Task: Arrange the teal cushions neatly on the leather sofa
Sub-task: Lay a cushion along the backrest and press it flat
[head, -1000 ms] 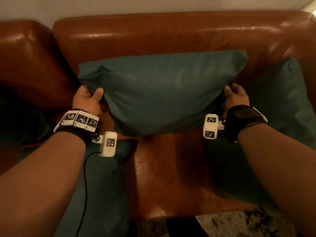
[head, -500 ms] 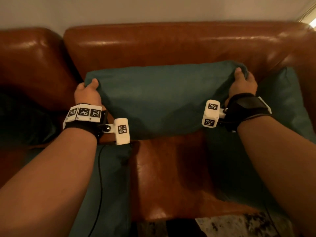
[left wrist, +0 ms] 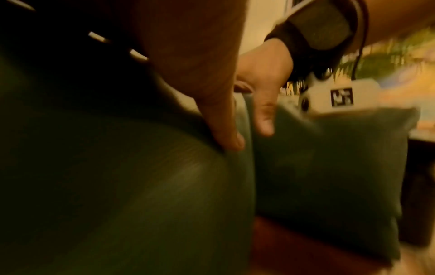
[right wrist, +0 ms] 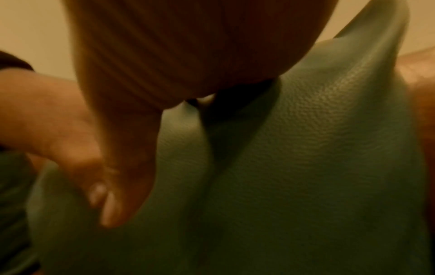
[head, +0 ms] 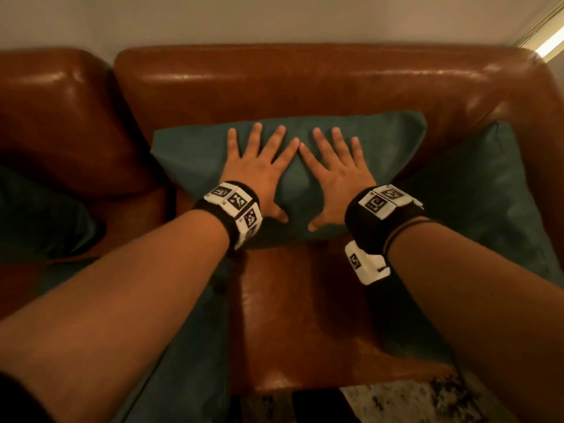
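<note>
1. Where the forearms cross the lower head view, they cover much of a flat teal cushion (head: 195, 346) lying at the seat's left and the lower part of another large teal cushion (head: 488, 193) leaning at the right; a third dark teal shape at the far left edge is cut off and too dim to make out.
2. Both wrist views are blurred and dim; the left wrist view shows only its own thumb and the other hand's thumb on teal fabric.
3. The plump rectangular teal leather-look cushion (head: 195, 148) stands against the glossy brown leather sofa (head: 305, 87) backrest, directly under the fingers.
4. The left hand (head: 258, 166) and right hand (head: 335, 166) press flat on its front, fingers straight and spread, index fingertips almost touching at the middle, thumbs angled down toward its lower edge.
</note>
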`<action>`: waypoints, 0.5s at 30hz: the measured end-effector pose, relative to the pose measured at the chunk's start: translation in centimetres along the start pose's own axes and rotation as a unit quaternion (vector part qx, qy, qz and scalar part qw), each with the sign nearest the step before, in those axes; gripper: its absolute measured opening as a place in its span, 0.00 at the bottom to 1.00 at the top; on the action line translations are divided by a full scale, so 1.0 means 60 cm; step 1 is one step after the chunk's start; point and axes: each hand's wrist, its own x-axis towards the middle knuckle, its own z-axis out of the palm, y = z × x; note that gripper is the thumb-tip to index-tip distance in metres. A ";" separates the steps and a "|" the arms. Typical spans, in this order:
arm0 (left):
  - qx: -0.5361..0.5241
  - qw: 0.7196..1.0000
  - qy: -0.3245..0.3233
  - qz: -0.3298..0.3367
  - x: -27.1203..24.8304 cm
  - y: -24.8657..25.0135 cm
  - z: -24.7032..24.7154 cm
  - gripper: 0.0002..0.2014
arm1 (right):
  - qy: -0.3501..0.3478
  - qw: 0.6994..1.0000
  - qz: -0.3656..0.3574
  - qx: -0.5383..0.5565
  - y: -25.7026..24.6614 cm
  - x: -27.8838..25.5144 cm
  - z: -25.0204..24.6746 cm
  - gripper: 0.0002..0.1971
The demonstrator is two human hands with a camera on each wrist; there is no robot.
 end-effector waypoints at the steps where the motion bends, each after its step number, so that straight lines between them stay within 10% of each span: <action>1: 0.014 1.000 0.003 -0.005 0.003 -0.014 0.007 0.70 | 0.003 1.000 0.008 -0.019 0.011 0.004 0.005 0.74; 15: -0.036 0.995 0.007 -0.094 -0.077 -0.124 0.030 0.55 | -0.013 0.981 0.191 0.041 -0.003 -0.013 -0.032 0.56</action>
